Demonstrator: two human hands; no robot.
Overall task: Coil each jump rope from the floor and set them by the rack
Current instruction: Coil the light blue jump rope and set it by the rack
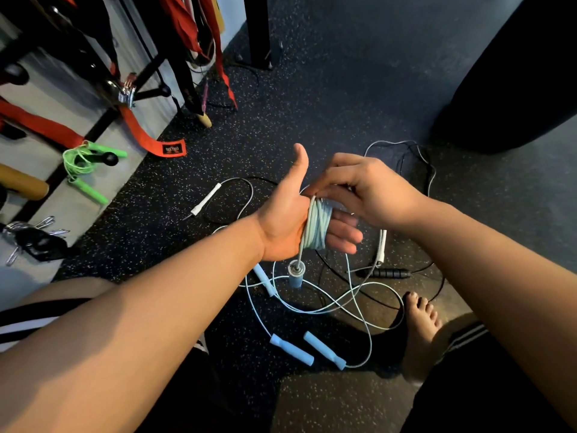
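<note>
A pale blue jump rope (317, 225) is wound in several turns around the straight fingers of my left hand (290, 220), thumb up. One of its handles (296, 275) dangles just below that hand. My right hand (362, 185) pinches the rope at the top of the coil. Loose blue rope (315, 300) and two blue handles (292, 350) (324, 350) lie on the floor below. A rope with white handles (206, 200) (381, 245) and a rope with a black handle (385, 272) lie tangled around them.
The rack (93, 73) stands at the upper left with red straps (143, 135) hanging. A coiled green jump rope (84, 165) hangs on a rack peg. Metal clips (34, 235) lie by its base. A dark punching bag (515, 73) fills the upper right. My bare foot (420, 332) rests beside the ropes.
</note>
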